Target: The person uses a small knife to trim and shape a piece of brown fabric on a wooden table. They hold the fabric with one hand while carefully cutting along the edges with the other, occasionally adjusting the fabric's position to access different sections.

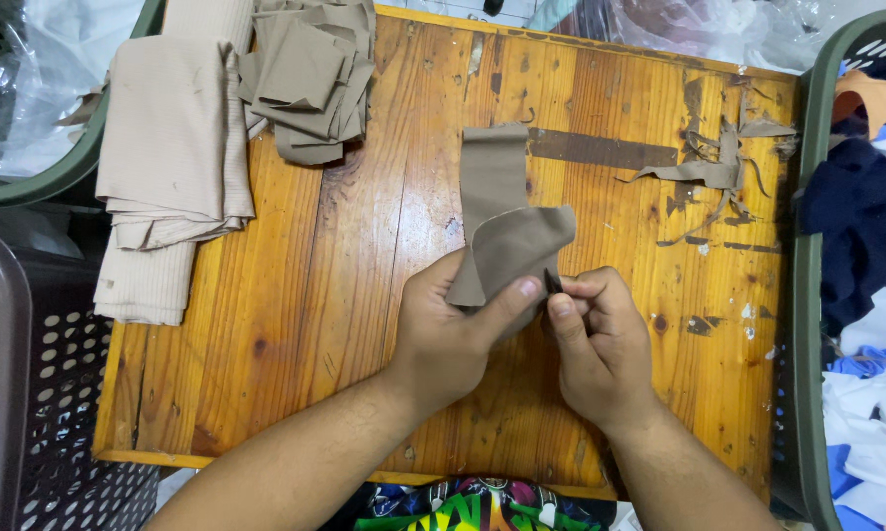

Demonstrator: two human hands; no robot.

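Both hands meet over the worn orange wooden table point(295, 295): the left hand point(443, 339) pinches the curled taupe fabric strip point(502, 221) under its thumb, probably to keep the edge steady, while the right hand point(600, 344) is closed around a small dark tool point(552, 283) at that edge. Cut squares point(310, 74) sit stacked far left, out of the way.

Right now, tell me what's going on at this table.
A person sits at a wooden table, holding a strip of tan fabric in the left hand. The right hand pinches a small dark tool at the strip's edge; what it is I cannot tell. Cut tan pieces and folded cloth lie at the far left, scraps at the right.
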